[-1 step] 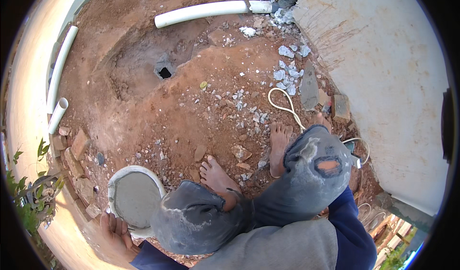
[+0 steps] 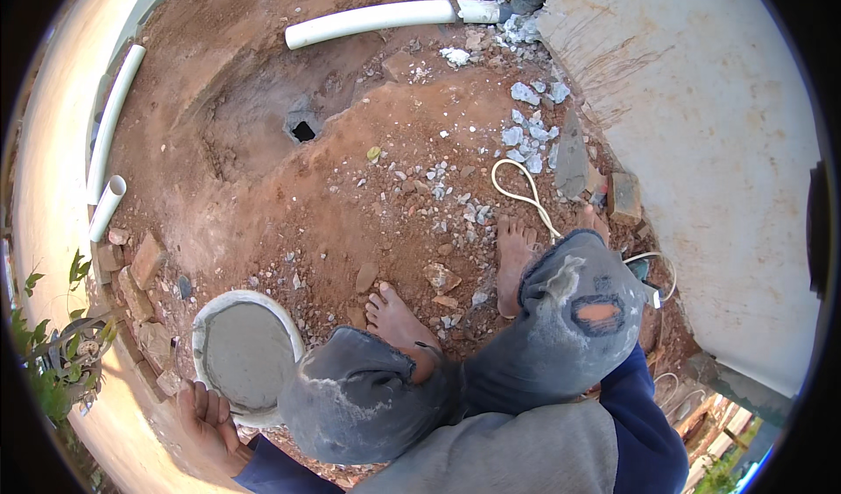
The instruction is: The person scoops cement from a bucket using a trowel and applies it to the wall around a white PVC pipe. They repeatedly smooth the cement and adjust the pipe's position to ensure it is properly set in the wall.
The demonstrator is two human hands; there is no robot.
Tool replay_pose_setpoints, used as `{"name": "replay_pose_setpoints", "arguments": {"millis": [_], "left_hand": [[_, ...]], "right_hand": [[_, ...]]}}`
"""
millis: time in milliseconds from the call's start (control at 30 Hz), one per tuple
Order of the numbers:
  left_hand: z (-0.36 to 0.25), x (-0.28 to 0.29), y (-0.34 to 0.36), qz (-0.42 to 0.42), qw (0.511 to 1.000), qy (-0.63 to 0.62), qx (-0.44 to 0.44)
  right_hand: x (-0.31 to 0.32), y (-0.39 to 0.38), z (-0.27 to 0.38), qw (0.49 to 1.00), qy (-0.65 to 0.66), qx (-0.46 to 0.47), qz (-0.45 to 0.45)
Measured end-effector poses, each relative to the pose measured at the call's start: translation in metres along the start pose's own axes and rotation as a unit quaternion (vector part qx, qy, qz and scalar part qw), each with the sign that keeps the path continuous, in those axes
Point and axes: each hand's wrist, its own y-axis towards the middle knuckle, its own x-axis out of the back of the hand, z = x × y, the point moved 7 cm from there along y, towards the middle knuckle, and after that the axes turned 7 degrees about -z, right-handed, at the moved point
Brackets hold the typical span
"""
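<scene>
My left hand (image 2: 207, 415), at the lower left, has its fingers curled at the rim of a round, pale bucket (image 2: 289, 332) of smooth grey wet mortar (image 2: 245, 358), gripping it beside my left knee. My right hand (image 2: 592, 389) is almost entirely hidden behind my right leg (image 2: 561, 336); only a bit of skin shows below the dark blue sleeve (image 2: 639, 415). My bare feet (image 2: 394, 323) rest on red soil and rubble, with a looped cream cable (image 2: 539, 201) by the right one.
A small square hole (image 2: 303, 131) sits in the dug soil ahead. White pipes (image 2: 368, 23) lie at the back and along the left ledge (image 2: 114, 126). Broken bricks (image 2: 147, 259) and leafy plants (image 2: 44, 371) are at left, white chunks (image 2: 526, 130) and a pale wall (image 2: 683, 144) at right.
The bucket and my left hand have shifted slightly forward and to the left. The rest of the scene is nearly the same, with a slight shift of view.
</scene>
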Motion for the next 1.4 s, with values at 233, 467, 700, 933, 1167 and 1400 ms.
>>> {"name": "replay_pose_setpoints", "arguments": {"millis": [233, 467, 700, 933, 1167, 1400], "left_hand": [[0.012, -0.176, 0.002, 0.261, 0.965, -0.028, 0.017], [0.075, -0.358, -0.005, 0.341, 0.938, 0.046, 0.050], [0.193, -0.471, -0.001, 0.365, 0.916, 0.111, 0.125], [0.222, -0.493, 0.008, 0.357, 0.895, 0.209, 0.165], [0.216, -0.433, 0.083, 0.278, 0.853, 0.440, -0.044], [0.275, -0.418, 0.110, 0.239, 0.875, 0.420, -0.019]], "right_hand": [[0.022, 0.019, -0.017, 0.992, 0.090, 0.065, -0.059], [0.034, 0.014, 0.072, 0.996, -0.014, 0.082, 0.020], [0.034, 0.081, 0.100, 0.990, -0.085, 0.076, 0.079], [0.012, 0.125, 0.101, 0.959, -0.211, 0.111, 0.157], [-0.049, 0.159, 0.085, 0.972, -0.077, -0.047, 0.215], [-0.133, 0.216, 0.099, 0.971, -0.066, -0.015, 0.230]]}}
